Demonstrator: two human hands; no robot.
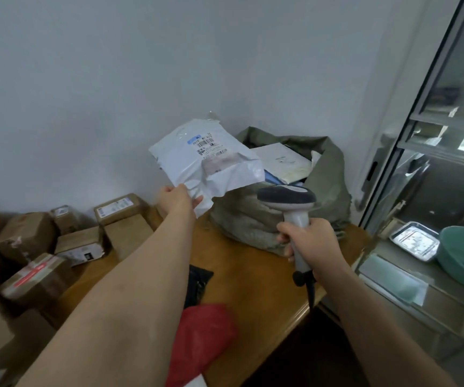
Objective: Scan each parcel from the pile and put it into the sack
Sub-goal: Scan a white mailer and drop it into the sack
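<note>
One white parcel (205, 160) pinched at near corner by left hand (176, 201) — soft, light, likely slippery; scanner (290, 208) gripped in right hand (309, 240), sack (328, 174) just beyond.

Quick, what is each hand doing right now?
Left hand: pinches the corner of a white parcel, held up.
Right hand: grips the scanner handle.

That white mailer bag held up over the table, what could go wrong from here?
1. The left hand pinches only a corner of the white mailer bag, so it may slip and fall short of the green sack.
2. The bag is creased near its label, so the scanner in the right hand may misread.
</note>
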